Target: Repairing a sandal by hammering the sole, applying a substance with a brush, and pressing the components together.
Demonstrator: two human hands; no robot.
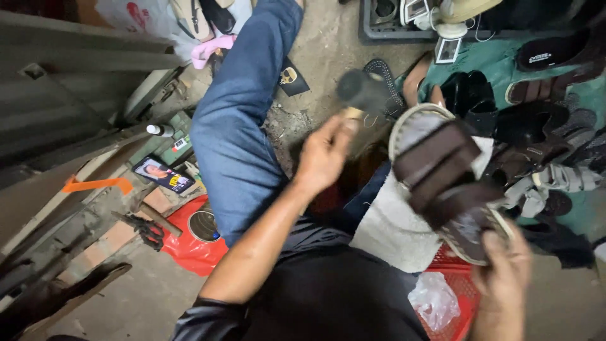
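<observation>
My left hand [323, 156] is raised over my lap and grips the pale wooden handle of a dark-headed tool [362, 92], which is blurred by motion. My right hand [505, 268] holds a brown two-strap sandal [442, 180] by its heel end, toe pointing away from me. The sandal's pale sole rim [404, 120] shows just right of the tool's head. A white cloth [391, 224] lies across my lap under the sandal. My leg in blue jeans [237, 120] stretches out ahead.
Several sandals and shoes [536, 145] lie on a green cloth at the right. Near my right side are a red basket [457, 287] and a clear plastic bag [433, 300]. At the left lie a phone [163, 175], pliers [148, 230], a red bag [189, 249] and corrugated sheets [69, 82].
</observation>
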